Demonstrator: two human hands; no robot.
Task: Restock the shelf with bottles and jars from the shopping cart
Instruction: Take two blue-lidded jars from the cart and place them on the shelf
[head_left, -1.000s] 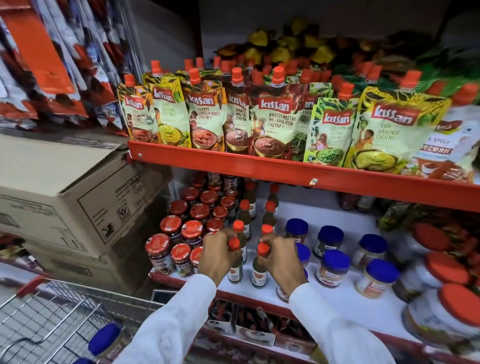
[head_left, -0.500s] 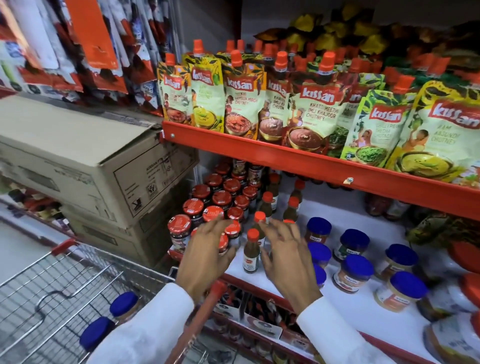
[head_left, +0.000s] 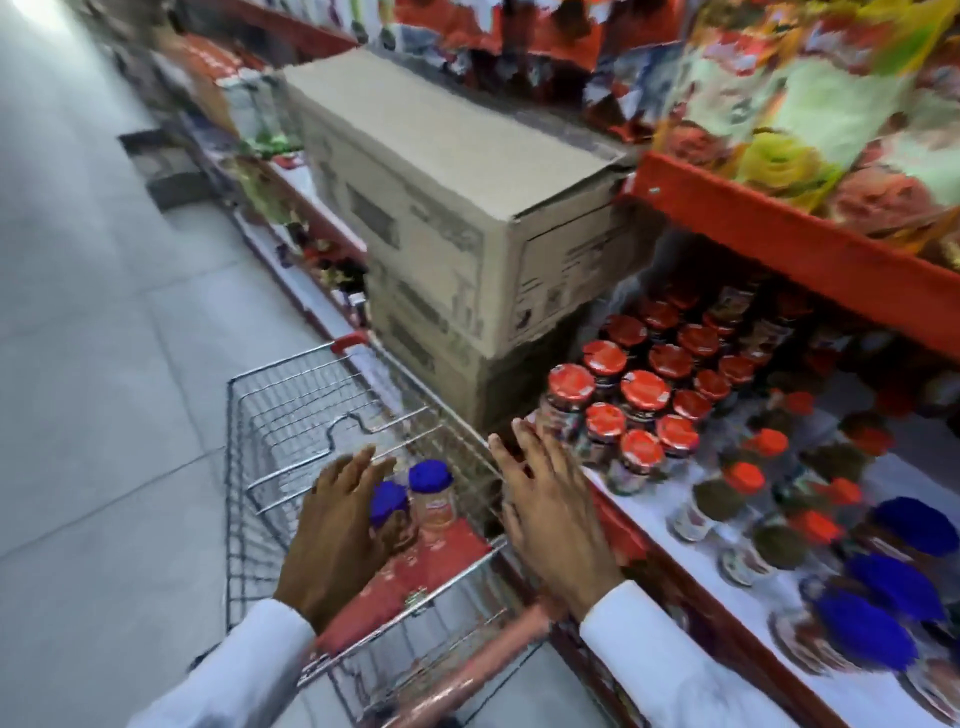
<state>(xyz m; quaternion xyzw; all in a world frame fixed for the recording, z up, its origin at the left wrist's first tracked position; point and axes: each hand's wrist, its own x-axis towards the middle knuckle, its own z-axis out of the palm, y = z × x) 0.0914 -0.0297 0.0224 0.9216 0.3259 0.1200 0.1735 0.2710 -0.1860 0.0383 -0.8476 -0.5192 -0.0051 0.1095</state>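
Both hands are pulling away from the shelf now and swinging left over the shopping cart, and the view is swinging with them, so everything's pretty smeared. Left hand is hanging over the near end of the cart with fingers spread wide, empty, its thumb side sitting right against the nearer of two blue-lidded jars; can't tell if it's actually touching. Those two jars are standing upright together in the cart's near section, on a red flap. Right hand is also open and holding nothing, fingers fanned out, hovering over the cart's right rim just beside the shelf's near-left corner. Over on the shelf, red-lidded jars are packed at the far left, small orange-capped bottles are sitting right of them, and more blue-lidded ones are blurring out at the near right. Stacked cardboard boxes are sitting beyond the cart.
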